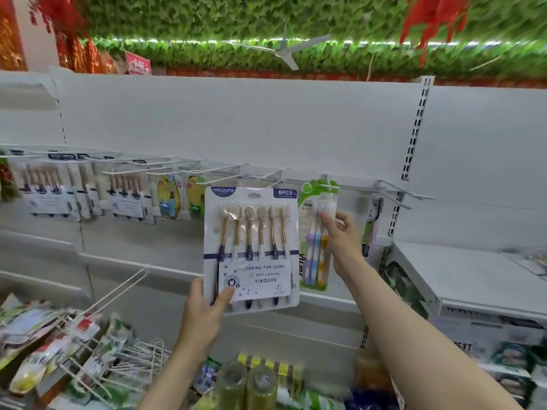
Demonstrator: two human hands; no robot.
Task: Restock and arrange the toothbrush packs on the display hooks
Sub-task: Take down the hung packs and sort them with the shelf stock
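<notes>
My left hand pinches the lower left corner of a white six-piece toothbrush pack with gold and navy brushes, held upright just below a white display hook. My right hand grips the right side of a green-topped pack of three pastel toothbrushes that hangs on a neighbouring hook. More of the same white packs and yellow children's brush packs hang on hooks to the left.
A bare hook juts out at the right, with a dark single brush pack beside it. A white shelf extends right. Below lie a wire rack with packets, two yellow-green bottles, and a long wire hook.
</notes>
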